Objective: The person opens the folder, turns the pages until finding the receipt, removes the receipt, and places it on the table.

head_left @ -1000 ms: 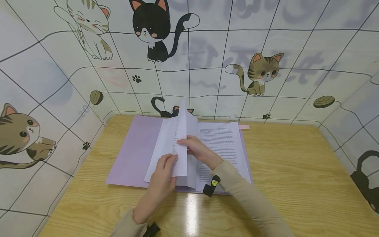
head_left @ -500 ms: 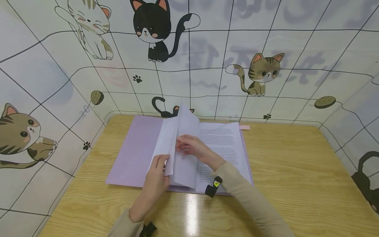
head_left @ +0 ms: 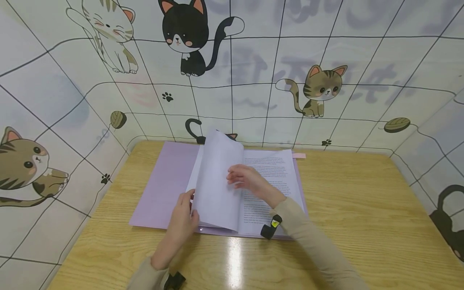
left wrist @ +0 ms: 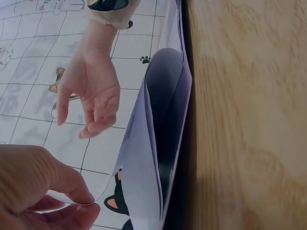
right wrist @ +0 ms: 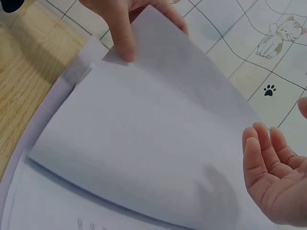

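Note:
A purple folder (head_left: 163,181) lies spread on the table with printed sheets (head_left: 268,181) on its right side. One white page (head_left: 221,181) stands curved up from the middle, leaning left. My left hand (head_left: 181,219) pinches that page's edge between thumb and fingers, plain in the left wrist view, where the hand (left wrist: 48,191) is at the lower left. Over the right part of the page hovers my right hand (head_left: 253,183), its fingers loosely bent, holding nothing. In the right wrist view the right hand (right wrist: 278,182) is apart from the raised page (right wrist: 144,115).
The wooden table (head_left: 362,201) extends on both sides of the folder. A pink tab (head_left: 299,155) sticks out at the folder's upper right. Behind and beside the table hangs a white sheet (head_left: 253,100) printed with cats and grid lines. Black straps are on both wrists.
The page has swung left and now shows its blank side. My left hand has moved left and slightly down with its edge. My right hand has let go and drawn back right.

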A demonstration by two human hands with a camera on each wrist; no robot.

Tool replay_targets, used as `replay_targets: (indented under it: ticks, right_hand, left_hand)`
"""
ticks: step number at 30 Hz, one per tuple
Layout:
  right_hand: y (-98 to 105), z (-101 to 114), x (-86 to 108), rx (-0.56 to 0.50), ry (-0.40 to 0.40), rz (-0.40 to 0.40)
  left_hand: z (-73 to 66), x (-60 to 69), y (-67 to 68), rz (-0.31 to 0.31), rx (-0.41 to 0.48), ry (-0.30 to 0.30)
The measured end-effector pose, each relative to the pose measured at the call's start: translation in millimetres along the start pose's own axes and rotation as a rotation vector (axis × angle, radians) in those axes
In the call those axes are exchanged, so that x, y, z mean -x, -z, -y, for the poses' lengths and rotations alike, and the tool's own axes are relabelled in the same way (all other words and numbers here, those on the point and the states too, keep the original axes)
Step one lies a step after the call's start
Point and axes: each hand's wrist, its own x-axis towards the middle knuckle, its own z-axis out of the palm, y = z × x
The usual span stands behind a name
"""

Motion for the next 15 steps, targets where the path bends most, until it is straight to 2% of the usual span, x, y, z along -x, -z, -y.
replay_targets:
  ticks: [8,15]
  right_hand:
    - [14,0,5.5,-0.001,-0.009,-0.029]
    - [27,-1,8.9,-0.016,-0.034,-0.070]
  left_hand:
    - [7.8,2.0,4.2,0.079,0.006,0.127]
    - [16.9,4.1,4.0,0.117,0.002,0.165]
